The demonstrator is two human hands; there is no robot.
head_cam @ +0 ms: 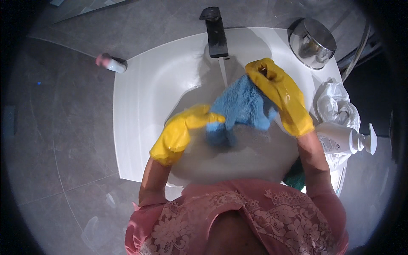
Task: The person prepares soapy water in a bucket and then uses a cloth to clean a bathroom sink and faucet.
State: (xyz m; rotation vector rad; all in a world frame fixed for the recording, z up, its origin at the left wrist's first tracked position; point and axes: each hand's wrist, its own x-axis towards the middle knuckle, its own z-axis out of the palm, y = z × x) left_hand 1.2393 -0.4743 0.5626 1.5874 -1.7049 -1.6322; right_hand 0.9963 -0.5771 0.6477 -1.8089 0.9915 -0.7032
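A blue terry cloth (244, 102) is stretched between my two hands over the white washbasin (137, 127). My right hand (279, 91), in a yellow rubber glove, grips its upper right corner. In a matching glove, my left hand (188, 127) pinches the cloth's left edge; the fingertips are partly hidden by it. The lower end of the cloth hangs into greyish water (223, 165) in the bowl. From the black faucet (218, 36) a thin stream of water (222, 71) runs down just behind the cloth.
On the right rim stand a shiny metal pot (312, 43), a crumpled white plastic bag (336, 102) and a white pump bottle (339, 138) lying tilted. A dark green cloth or pad (295, 175) is beneath my right forearm. A small pink-capped bottle (111, 63) is at the left back corner.
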